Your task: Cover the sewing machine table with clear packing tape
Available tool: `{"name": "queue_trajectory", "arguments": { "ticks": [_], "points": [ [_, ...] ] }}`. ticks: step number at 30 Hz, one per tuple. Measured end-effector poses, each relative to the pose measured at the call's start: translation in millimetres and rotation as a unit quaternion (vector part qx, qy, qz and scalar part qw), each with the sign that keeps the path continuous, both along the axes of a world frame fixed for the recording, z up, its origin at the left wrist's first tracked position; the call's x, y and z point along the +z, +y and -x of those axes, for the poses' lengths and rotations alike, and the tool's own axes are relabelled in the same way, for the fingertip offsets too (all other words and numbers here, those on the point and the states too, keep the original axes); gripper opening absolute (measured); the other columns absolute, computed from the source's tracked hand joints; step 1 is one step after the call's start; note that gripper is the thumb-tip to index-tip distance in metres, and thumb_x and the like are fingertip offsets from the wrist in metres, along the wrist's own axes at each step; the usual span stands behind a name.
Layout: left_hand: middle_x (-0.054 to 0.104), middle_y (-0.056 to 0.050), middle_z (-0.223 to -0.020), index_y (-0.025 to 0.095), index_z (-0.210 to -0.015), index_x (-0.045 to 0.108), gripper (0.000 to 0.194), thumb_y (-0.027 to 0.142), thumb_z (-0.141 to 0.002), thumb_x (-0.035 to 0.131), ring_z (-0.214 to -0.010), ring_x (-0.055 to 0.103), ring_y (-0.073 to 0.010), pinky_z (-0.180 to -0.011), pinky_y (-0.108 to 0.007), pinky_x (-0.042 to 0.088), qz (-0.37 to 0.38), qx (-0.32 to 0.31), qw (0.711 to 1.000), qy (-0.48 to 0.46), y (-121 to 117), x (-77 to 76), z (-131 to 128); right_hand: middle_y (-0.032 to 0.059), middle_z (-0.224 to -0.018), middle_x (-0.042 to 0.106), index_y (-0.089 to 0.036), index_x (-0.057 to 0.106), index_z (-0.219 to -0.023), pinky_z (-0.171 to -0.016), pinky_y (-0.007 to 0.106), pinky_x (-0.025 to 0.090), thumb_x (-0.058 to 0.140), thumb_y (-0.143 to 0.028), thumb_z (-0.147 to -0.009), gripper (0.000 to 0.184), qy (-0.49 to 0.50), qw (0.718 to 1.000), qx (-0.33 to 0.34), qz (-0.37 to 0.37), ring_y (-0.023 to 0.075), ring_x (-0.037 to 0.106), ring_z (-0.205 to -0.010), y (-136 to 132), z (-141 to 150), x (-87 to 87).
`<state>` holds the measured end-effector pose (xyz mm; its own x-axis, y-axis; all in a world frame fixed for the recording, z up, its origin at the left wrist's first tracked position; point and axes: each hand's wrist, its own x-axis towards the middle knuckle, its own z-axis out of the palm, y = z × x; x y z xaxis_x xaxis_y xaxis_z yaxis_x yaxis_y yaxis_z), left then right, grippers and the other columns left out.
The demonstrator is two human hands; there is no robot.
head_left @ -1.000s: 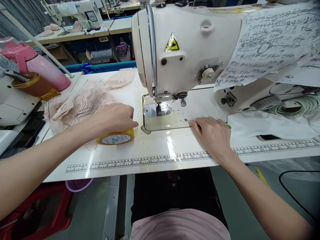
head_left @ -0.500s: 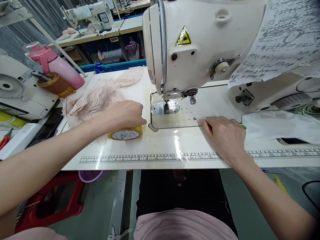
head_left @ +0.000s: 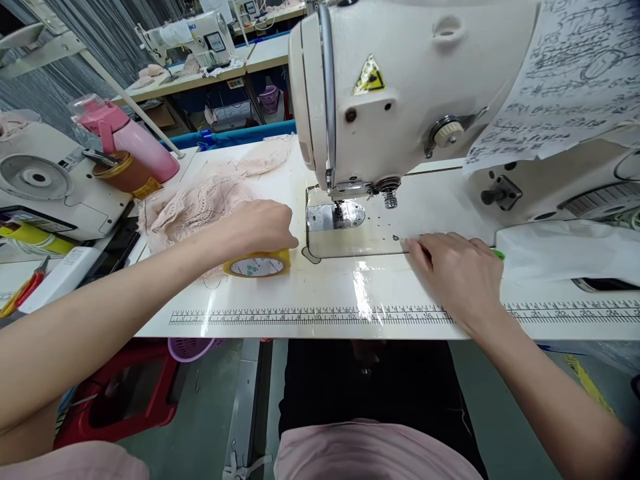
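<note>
My left hand (head_left: 265, 225) is closed with its fingers curled under, just above and behind a roll of yellow tape (head_left: 257, 265) lying on the sewing table. Whether it touches the roll is hard to see. Beside that hand lies a heap of pale pink lace fabric (head_left: 193, 207) with loose threads. To the right of the sewing machine's needle plate (head_left: 336, 217), my right hand (head_left: 455, 270) rests on the tabletop, fingers curled and thumb toward the plate. A small green tip (head_left: 499, 254) shows past its far side; what it belongs to is hidden.
The sewing machine head (head_left: 410, 87) stands over the table, with a handwritten sheet (head_left: 565, 80) hanging on it. At left are a pink bottle (head_left: 135, 143), a brown cup (head_left: 125, 175) and scissors (head_left: 27, 290). A printed ruler (head_left: 320, 315) runs along the front edge. White cloth (head_left: 565, 250) lies right.
The view has turned slightly left, so things sit a little farther right in the picture. Both hands keep the same places on the table.
</note>
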<state>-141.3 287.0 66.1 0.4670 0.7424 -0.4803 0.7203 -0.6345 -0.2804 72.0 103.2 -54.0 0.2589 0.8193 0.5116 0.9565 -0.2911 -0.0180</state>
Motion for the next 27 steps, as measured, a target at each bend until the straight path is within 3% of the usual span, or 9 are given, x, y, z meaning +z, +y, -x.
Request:
{"name": "queue_trajectory", "arguments": {
  "ticks": [13,22,27],
  "points": [
    [0.069,-0.013,-0.089,0.018,-0.096,0.068,0.046,0.056,-0.075,0.051,-0.080,0.063,-0.0295,-0.066,-0.036,0.042,-0.003,-0.009,1.000,0.000,1.0,-2.0,-1.0,0.0045,-0.054,0.060,-0.016,0.052,-0.056,-0.061,0.028,0.029,0.046,-0.028,-0.098,0.044,-0.001,1.000,0.002,0.006,0.0145,0.047,-0.055,0.1,0.0,-0.8],
    [0.070,-0.015,-0.099,0.019,-0.101,0.067,0.050,0.058,-0.075,0.048,-0.086,0.063,-0.0325,-0.066,-0.037,0.041,-0.007,-0.011,1.000,0.000,3.7,-5.6,0.2,0.0040,-0.059,0.064,-0.016,0.061,-0.060,-0.063,0.029,0.031,0.049,-0.026,-0.097,0.041,-0.021,1.000,-0.012,0.012,0.0157,0.053,-0.058,1.5,-0.1,-1.3],
    [0.070,-0.014,-0.095,0.019,-0.100,0.067,0.051,0.059,-0.074,0.049,-0.080,0.063,-0.0304,-0.064,-0.037,0.042,-0.004,-0.004,1.000,-0.003,6.2,-8.3,0.5,0.0040,-0.059,0.065,-0.016,0.063,-0.061,-0.063,0.030,0.031,0.049,-0.026,-0.098,0.041,-0.011,1.000,-0.013,0.017,0.0157,0.054,-0.058,1.2,0.1,-0.1]
  ]
}}
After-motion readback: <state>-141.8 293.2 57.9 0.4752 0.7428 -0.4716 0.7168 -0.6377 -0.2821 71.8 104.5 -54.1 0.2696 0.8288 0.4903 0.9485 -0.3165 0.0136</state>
